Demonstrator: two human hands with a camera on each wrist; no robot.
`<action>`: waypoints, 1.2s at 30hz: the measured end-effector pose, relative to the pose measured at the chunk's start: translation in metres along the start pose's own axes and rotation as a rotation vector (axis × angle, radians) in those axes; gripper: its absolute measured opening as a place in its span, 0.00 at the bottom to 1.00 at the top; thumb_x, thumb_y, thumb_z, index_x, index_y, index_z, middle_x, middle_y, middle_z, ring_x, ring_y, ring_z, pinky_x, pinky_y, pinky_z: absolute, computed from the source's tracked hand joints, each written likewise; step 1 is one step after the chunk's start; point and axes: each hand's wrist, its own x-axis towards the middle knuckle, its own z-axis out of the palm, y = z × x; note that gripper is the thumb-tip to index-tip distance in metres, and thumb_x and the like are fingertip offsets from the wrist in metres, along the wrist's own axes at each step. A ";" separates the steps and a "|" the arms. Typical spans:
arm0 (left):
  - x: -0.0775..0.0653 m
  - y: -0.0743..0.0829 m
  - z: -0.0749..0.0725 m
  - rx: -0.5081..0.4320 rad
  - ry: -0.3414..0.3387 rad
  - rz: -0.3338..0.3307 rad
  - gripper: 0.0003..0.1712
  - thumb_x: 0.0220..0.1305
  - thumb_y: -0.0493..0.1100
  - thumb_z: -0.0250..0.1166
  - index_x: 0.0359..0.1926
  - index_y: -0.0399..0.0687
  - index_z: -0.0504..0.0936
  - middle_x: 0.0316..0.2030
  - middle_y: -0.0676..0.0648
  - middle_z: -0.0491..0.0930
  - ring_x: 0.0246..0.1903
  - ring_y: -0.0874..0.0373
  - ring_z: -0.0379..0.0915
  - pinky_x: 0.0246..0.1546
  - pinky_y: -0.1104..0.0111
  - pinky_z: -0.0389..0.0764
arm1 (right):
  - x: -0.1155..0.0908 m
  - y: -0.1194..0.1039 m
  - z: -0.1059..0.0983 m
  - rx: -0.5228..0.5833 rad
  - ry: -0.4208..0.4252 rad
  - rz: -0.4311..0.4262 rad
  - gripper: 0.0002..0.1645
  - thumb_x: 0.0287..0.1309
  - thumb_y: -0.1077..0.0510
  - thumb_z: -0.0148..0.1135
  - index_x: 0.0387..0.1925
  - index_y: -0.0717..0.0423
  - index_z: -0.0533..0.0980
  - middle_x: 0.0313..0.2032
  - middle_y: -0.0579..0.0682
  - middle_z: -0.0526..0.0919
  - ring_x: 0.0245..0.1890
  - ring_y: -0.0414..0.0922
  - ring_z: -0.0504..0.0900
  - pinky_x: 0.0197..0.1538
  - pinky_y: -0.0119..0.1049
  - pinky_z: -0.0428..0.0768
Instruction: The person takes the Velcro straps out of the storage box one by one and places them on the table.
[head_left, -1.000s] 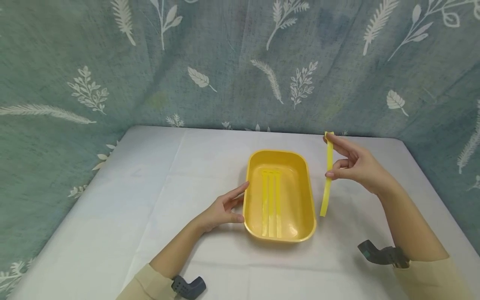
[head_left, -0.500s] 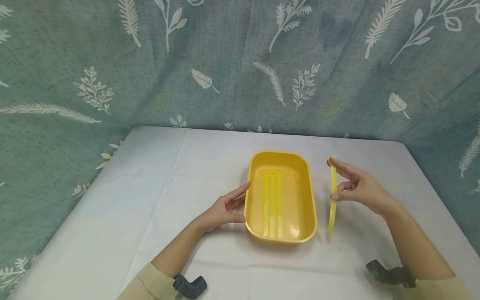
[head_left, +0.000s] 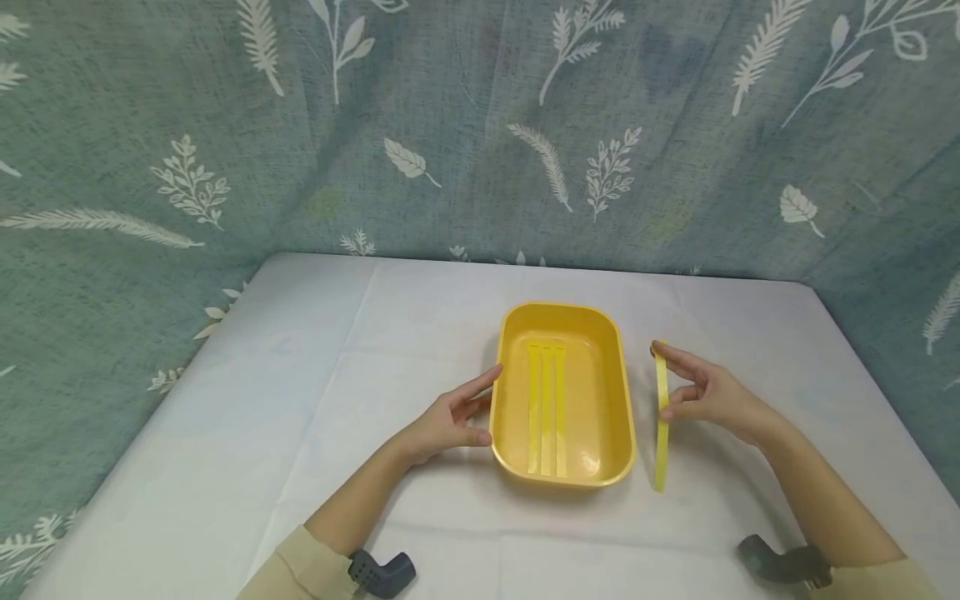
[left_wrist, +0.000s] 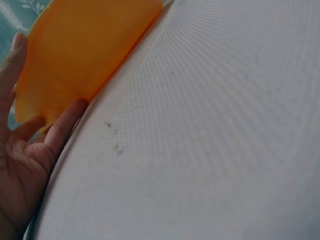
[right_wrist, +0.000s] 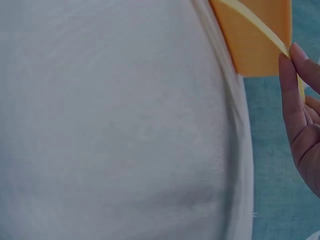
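A yellow rectangular tray (head_left: 596, 392) stands on the white cloth, right of centre in the head view. My left hand (head_left: 442, 425) touches its left side, thumb and fingers spread along the outer wall; the left wrist view shows fingertips against the orange-looking wall (left_wrist: 95, 45). My right hand (head_left: 716, 402) pinches a long, thin, flat yellow strip (head_left: 661, 454) right of the tray. Thumb holds its middle and a fingertip its far end. Seen from the right wrist, the strip (right_wrist: 260, 24) runs out past thumb and finger. Three similar yellow strips (head_left: 547, 408) lie side by side in the tray.
White cloth (head_left: 360, 350) covers the table. A green-blue curtain with pale leaf prints (head_left: 480, 125) hangs behind the table's back edge and along its sides. Dark devices are strapped to the left wrist (head_left: 381, 573) and the right wrist (head_left: 780, 561).
My right hand has lowered the strip toward the table's front, beside the tray, and still pinches it. The left hand and tray stay where they were; the head view shifted slightly.
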 end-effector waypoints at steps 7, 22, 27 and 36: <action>0.000 0.000 0.001 0.012 -0.001 -0.017 0.59 0.49 0.52 0.74 0.74 0.47 0.47 0.75 0.48 0.42 0.71 0.44 0.46 0.60 0.68 0.68 | 0.003 0.012 0.005 0.018 0.024 -0.066 0.59 0.46 0.67 0.71 0.73 0.58 0.45 0.72 0.63 0.44 0.30 0.43 0.83 0.39 0.30 0.82; 0.000 -0.001 0.001 0.035 0.016 -0.048 0.60 0.47 0.53 0.75 0.74 0.51 0.48 0.74 0.51 0.43 0.71 0.46 0.46 0.63 0.66 0.65 | 0.015 0.030 0.015 -0.069 0.078 -0.087 0.60 0.43 0.66 0.73 0.73 0.56 0.48 0.33 0.60 0.83 0.27 0.40 0.81 0.33 0.28 0.80; 0.000 0.001 0.002 0.030 0.009 -0.032 0.60 0.47 0.53 0.75 0.74 0.49 0.47 0.75 0.49 0.42 0.71 0.46 0.46 0.63 0.67 0.65 | 0.016 0.031 0.016 -0.189 0.126 -0.116 0.60 0.40 0.64 0.76 0.72 0.57 0.52 0.28 0.54 0.83 0.26 0.40 0.79 0.34 0.26 0.80; 0.000 0.002 0.000 -0.001 -0.003 -0.013 0.61 0.46 0.50 0.75 0.74 0.48 0.47 0.74 0.47 0.43 0.71 0.45 0.46 0.60 0.68 0.69 | 0.018 0.031 0.015 -0.465 0.228 -0.048 0.55 0.39 0.50 0.78 0.69 0.52 0.61 0.52 0.57 0.77 0.41 0.46 0.73 0.43 0.27 0.76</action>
